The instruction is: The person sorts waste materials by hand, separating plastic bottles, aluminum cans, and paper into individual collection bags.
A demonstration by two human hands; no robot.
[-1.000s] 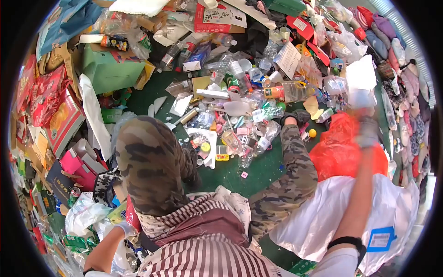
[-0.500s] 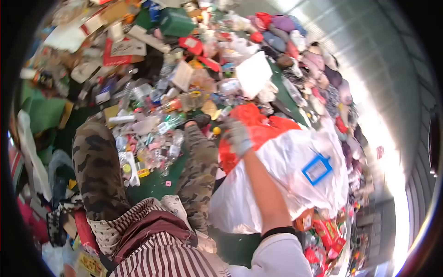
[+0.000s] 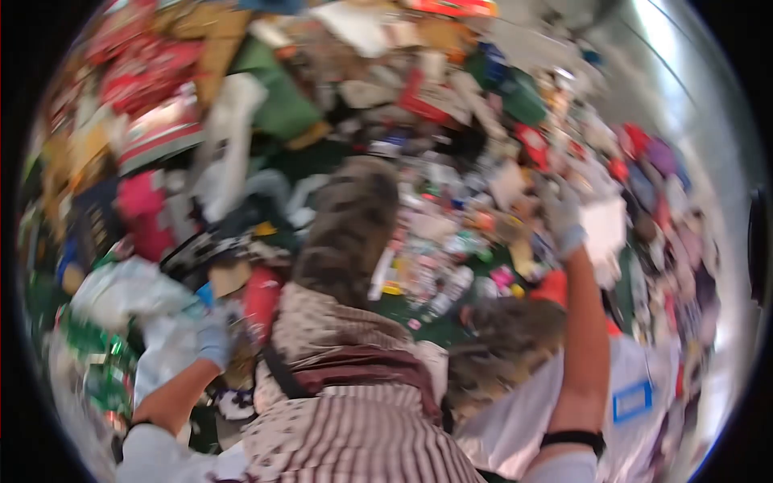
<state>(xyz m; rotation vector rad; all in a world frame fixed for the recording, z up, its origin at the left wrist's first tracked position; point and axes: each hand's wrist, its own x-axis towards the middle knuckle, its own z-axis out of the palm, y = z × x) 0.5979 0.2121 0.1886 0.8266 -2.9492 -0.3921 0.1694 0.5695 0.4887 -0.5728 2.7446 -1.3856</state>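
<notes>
My left hand [image 3: 215, 332], in a pale glove, is low on the left beside a crumpled pale plastic bag [image 3: 145, 302]; blur hides whether it grips the bag. A red item [image 3: 262, 304] lies just to its right. My right hand [image 3: 561, 211], in a greyish glove, reaches forward over the heap, close to a white flat board [image 3: 604, 231]. Its fingers are smeared, so I cannot make out anything in them. Below that forearm is a white sack [image 3: 515, 406] with a blue-framed tag [image 3: 632, 401].
Mixed waste surrounds my legs: small plastic bottles and scraps [image 3: 431, 258] in front, green sheet material [image 3: 278, 101] and red packaging [image 3: 153, 72] at the upper left, green bottles [image 3: 113, 374] at the lower left. A row of cloth-like bundles [image 3: 664, 189] runs along the right.
The view has swung left, bringing my left hand into sight. My right hand has left the red plastic at the white sack's top and moved forward over the heap.
</notes>
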